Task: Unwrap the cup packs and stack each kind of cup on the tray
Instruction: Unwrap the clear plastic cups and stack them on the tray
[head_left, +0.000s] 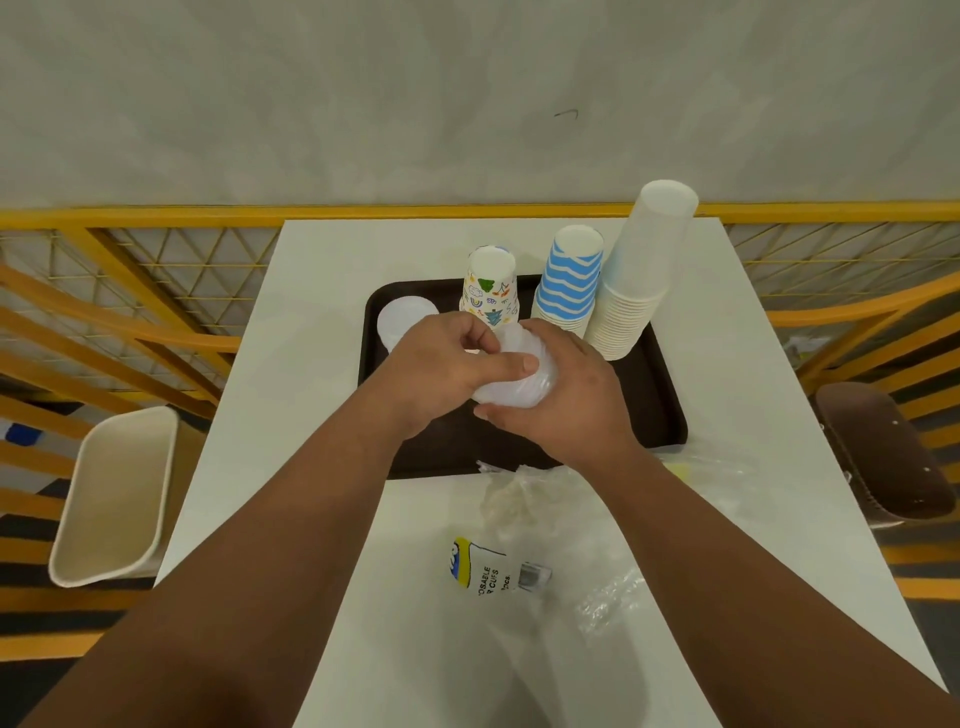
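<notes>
A dark brown tray (660, 395) lies on the white table. On it stand three upside-down stacks: patterned cups (491, 286), blue-striped cups (569, 278) and a tall stack of plain white cups (641, 270). A low stack of translucent cups (402, 317) sits at the tray's left. Above the tray's middle, my left hand (447, 369) and my right hand (571, 395) both grip a bundle of translucent plastic cups (519, 384). My left thumb presses across its top. Most of the bundle is hidden by my fingers.
Empty clear wrappers (530, 499) and a printed cup wrapper (488, 569) lie on the table (311, 364) near me. A beige bin (119, 493) stands at the left, a brown seat (883, 447) at the right. Yellow railing runs behind.
</notes>
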